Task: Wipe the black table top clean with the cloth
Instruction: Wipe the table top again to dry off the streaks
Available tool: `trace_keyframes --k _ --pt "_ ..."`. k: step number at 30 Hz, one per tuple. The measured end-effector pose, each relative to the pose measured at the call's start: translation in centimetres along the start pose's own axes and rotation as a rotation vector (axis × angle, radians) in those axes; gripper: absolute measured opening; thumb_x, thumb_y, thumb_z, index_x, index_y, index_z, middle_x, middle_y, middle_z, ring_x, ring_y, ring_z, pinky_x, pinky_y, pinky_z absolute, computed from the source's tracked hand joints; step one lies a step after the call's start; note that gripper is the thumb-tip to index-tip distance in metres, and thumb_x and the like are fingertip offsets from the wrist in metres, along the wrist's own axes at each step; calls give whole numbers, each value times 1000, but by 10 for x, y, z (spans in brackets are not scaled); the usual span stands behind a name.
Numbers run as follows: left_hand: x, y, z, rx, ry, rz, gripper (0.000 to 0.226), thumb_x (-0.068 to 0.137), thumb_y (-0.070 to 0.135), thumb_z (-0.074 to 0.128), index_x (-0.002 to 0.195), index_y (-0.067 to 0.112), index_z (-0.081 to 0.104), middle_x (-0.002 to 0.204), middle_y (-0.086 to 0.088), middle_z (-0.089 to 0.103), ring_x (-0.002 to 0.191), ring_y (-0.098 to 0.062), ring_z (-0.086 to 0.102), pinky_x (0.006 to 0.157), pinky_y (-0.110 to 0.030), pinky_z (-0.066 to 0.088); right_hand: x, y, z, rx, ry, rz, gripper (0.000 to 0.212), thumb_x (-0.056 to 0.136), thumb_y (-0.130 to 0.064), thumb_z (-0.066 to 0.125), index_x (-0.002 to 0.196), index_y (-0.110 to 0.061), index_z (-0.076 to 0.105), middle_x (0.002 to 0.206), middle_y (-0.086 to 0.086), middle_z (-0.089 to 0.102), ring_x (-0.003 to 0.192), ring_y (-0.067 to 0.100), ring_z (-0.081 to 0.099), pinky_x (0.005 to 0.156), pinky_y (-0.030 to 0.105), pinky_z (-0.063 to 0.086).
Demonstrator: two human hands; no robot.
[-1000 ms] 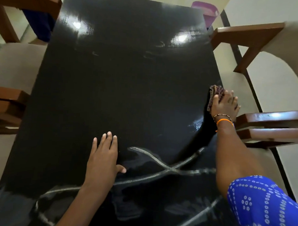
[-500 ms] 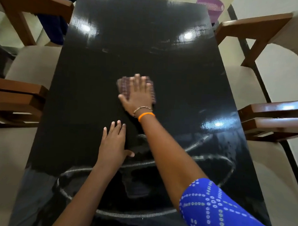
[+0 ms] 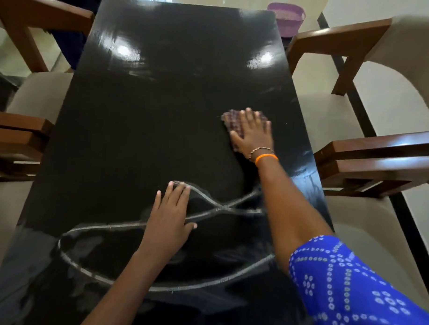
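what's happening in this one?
A person is wiping a glossy black table top with a small checked cloth. The right hand presses flat on the cloth, towards the right side of the table about halfway up; it looks blurred, so likely mid-stroke. The left hand rests flat on the near part of the table and holds nothing. Chairs stand along both sides, and a purple basket sits on the floor beyond the far right corner.

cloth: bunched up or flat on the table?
Flat: the cloth lies pressed under the right hand, fingers straight. Fold count: cannot tell.
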State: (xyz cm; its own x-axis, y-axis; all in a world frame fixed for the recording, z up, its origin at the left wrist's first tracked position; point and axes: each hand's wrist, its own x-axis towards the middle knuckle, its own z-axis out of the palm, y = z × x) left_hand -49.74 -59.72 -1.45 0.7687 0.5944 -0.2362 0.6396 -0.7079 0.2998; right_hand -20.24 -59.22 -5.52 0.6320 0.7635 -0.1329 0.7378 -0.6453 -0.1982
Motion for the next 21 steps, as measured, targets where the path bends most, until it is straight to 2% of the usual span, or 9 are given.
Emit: trace_keyframes --k 4,10,13,17,21 --pt "-14 16 17 12 -71 31 92 83 38 62 148 19 -1 158 2 -1 145 -19 -12 115 -36 -8 -2 70 -11 49 29 228 66 96 -47 32 151 -22 5 161 -1 -2 148 23 -5 116 54 -4" --pt "-19 27 25 -15 -94 81 92 82 27 65 148 22 1 158 4 -2 142 -17 -18 112 -32 -10 -55 109 -8 125 131 466 67 95 -45 34 151 -19 10 161 2 5 148 26 3 118 53 3" --pt "-16 29 26 -21 -91 70 95 81 23 67 148 22 1 158 4 -2 143 -18 -18 113 -33 -9 -81 103 0 73 163 453 67 95 -42 36 150 -15 11 160 6 8 147 29 5 118 51 4" --pt "-12 32 27 -44 -94 40 96 80 20 68 148 20 0 158 3 -3 143 -20 -17 115 -36 -6 -95 78 11 -2 133 385 68 95 -43 36 151 -16 8 160 6 3 148 27 0 118 50 -1" --pt "-18 25 27 -67 -75 -8 92 84 34 62 148 17 -2 158 0 -3 144 -20 -14 115 -36 -5 -94 33 22 6 108 315 70 95 -46 34 151 -17 4 161 6 -1 148 28 -3 118 49 -5"
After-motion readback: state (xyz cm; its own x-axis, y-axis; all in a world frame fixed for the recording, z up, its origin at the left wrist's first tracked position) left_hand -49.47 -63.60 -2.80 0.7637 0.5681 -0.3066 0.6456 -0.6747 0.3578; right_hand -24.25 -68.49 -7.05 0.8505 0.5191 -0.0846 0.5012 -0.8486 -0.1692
